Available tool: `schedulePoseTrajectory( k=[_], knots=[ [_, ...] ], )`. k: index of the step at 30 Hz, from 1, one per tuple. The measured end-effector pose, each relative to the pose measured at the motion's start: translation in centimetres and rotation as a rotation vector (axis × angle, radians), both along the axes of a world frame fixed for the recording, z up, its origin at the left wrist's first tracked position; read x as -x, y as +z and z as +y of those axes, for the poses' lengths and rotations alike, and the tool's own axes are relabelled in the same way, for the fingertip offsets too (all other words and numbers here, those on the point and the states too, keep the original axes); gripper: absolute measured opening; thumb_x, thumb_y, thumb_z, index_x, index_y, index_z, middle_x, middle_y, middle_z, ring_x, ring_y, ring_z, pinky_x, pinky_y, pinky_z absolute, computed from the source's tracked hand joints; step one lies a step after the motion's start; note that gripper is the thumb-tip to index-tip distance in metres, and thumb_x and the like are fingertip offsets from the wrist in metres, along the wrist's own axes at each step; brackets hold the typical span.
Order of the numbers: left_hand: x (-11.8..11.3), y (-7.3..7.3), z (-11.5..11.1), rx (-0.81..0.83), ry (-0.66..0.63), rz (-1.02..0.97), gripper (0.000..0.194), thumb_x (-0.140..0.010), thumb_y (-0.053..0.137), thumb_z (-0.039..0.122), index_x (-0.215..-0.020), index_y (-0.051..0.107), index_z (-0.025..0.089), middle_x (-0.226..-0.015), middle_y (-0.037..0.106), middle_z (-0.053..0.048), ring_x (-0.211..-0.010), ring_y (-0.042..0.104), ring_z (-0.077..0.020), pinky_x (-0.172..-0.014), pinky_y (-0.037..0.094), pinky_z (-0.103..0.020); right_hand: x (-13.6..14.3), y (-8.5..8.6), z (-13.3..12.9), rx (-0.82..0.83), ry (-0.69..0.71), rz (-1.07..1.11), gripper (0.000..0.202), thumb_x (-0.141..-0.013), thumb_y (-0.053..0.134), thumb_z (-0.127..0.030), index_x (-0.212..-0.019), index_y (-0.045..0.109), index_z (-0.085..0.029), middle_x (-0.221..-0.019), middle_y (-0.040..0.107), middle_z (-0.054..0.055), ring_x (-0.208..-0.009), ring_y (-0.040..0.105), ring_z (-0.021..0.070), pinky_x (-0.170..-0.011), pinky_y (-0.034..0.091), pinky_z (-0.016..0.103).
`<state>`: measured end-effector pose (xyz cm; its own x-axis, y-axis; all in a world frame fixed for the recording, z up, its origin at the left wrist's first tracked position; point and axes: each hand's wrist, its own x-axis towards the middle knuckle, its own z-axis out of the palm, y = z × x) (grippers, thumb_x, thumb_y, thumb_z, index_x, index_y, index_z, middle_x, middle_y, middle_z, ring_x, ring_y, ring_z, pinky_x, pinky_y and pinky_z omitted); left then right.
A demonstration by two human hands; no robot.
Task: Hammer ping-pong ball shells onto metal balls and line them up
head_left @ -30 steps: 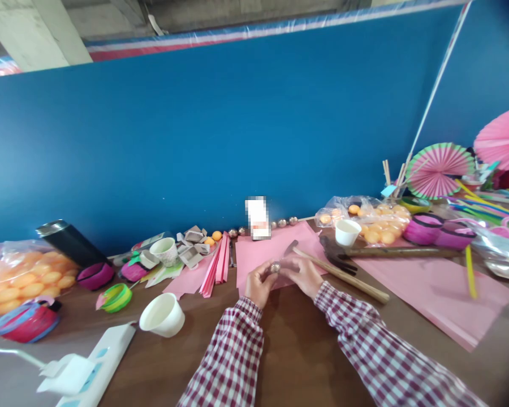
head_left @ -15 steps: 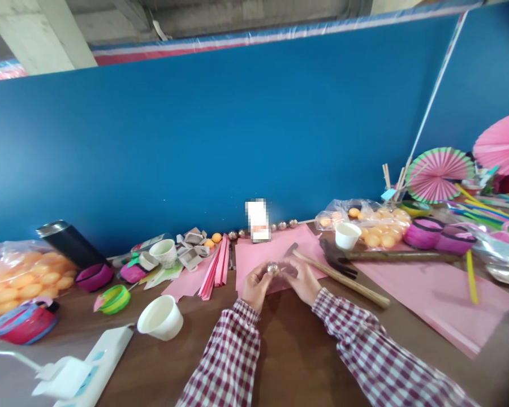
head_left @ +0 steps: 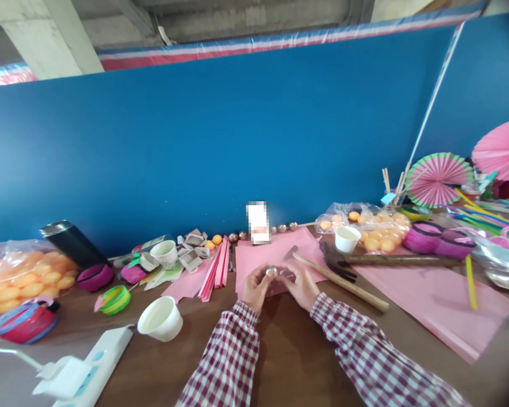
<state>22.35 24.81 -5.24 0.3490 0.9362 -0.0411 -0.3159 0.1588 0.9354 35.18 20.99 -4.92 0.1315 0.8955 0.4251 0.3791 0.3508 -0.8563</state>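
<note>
Grip of L hand (head_left: 254,288) pinches a shiny metal ball (head_left: 272,271) over the pink sheet (head_left: 254,257); R hand (head_left: 302,286) v. close, can't tell if gripping. Prob. heavy, hard, slippery, not fragile; best held round its middle w/ fingertips.

A small, shiny silver metal ball (head_left: 272,271), round with bright highlights, sits pinched between the thumb and fingers of the left hand (head_left: 254,287). It is over the near part of a pink paper sheet (head_left: 258,255), with the right hand (head_left: 302,285) just beside it; whether they touch cannot be told.
</note>
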Motion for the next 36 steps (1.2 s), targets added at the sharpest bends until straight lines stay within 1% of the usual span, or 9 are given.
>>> schedulePoseTrajectory(
  k=[5,8,12,14,18,23,26,31,36],
  knots=[
    [0.1,0.5,-0.2,0.095,-0.032,-0.155,0.039,-0.065,0.063,0.031,-0.098,0.058,0.012,-0.085,0.065,-0.009,-0.074,0.061,-0.0159,-0.07,0.05,-0.031,0.0,-0.1,0.1,-0.003,0.007,0.003,0.03,-0.074,0.054,-0.032,-0.1,0.057,-0.018,-0.095,0.06,0.007,-0.074,0.057,0.014,-0.065,0.048,0.028],
    [0.2,0.5,-0.2,0.1,-0.051,-0.16,0.041,-0.063,0.066,0.028,-0.1,0.057,0.012,-0.088,0.065,-0.009,-0.076,0.061,-0.0167,-0.073,0.049,-0.033,0.0,-0.3,0.2,0.002,0.0,0.014,0.03,-0.075,0.052,-0.032,-0.102,0.055,-0.019,-0.096,0.059,0.007,-0.075,0.057,0.0139,-0.064,0.049,0.027],
    [0.2,0.3,0.0,0.082,-0.032,-0.111,0.041,-0.061,0.067,0.027,-0.099,0.057,0.015,-0.092,0.064,-0.007,-0.078,0.061,-0.016,-0.07,0.049,-0.028,0.0,-0.4,0.2,0.007,0.03,0.026,0.033,-0.074,0.054,-0.03,-0.105,0.053,-0.019,-0.097,0.058,0.007,-0.075,0.057,0.0135,-0.064,0.05,0.027],
    [0.2,0.1,0.1,0.052,-0.028,-0.103,0.04,-0.06,0.068,0.029,-0.096,0.057,0.015,-0.09,0.064,-0.007,-0.079,0.061,-0.0163,-0.068,0.049,-0.027,0.0,-0.4,0.2,0.002,0.046,0.01,0.036,-0.072,0.057,-0.029,-0.106,0.052,-0.019,-0.096,0.058,0.007,-0.075,0.057,0.0136,-0.065,0.05,0.027],
    [0.0,-0.2,0.2,0.009,-0.005,-0.102,0.039,-0.058,0.069,0.031,-0.091,0.057,0.014,-0.086,0.064,-0.007,-0.079,0.06,-0.0165,-0.067,0.049,-0.028,-0.1,-0.2,0.2,-0.021,0.048,-0.053,0.034,-0.074,0.055,-0.028,-0.106,0.053,-0.019,-0.097,0.057,0.008,-0.078,0.057,0.0143,-0.066,0.05,0.028],
    [-0.1,-0.3,0.2,0.032,-0.012,-0.101,0.041,-0.06,0.067,0.036,-0.094,0.056,0.014,-0.084,0.063,-0.006,-0.072,0.06,-0.0146,-0.062,0.049,-0.026,0.0,-0.1,0.0,-0.049,0.028,-0.118,0.033,-0.076,0.051,-0.027,-0.108,0.052,-0.019,-0.097,0.057,0.008,-0.074,0.056,0.0135,-0.064,0.05,0.028],
    [-0.1,-0.3,0.2,0.051,-0.033,-0.078,0.042,-0.063,0.063,0.039,-0.095,0.056,0.013,-0.082,0.063,-0.007,-0.069,0.06,-0.0151,-0.059,0.05,-0.026,0.2,0.1,-0.4,-0.086,0.019,-0.177,0.033,-0.075,0.052,-0.025,-0.108,0.051,-0.021,-0.1,0.055,0.008,-0.079,0.055,0.0146,-0.065,0.05,0.028],
    [0.1,-0.5,0.4,0.058,-0.055,-0.058,0.044,-0.062,0.064,0.037,-0.098,0.057,0.013,-0.086,0.064,-0.008,-0.074,0.06,-0.0177,-0.062,0.051,-0.03,0.3,0.6,-0.9,-0.107,0.03,-0.253,0.032,-0.076,0.05,-0.023,-0.108,0.051,-0.023,-0.104,0.053,0.007,-0.083,0.055,0.0148,-0.066,0.05,0.028],
    [0.1,-0.1,0.2,0.075,-0.048,-0.101,0.045,-0.062,0.066,0.034,-0.1,0.056,0.014,-0.089,0.063,-0.008,-0.077,0.06,-0.0179,-0.065,0.051,-0.031,0.3,0.4,-0.7,-0.13,-0.005,-0.267,0.032,-0.077,0.048,-0.024,-0.109,0.05,-0.022,-0.103,0.054,0.007,-0.085,0.054,0.0153,-0.067,0.049,0.028]
  ],
)
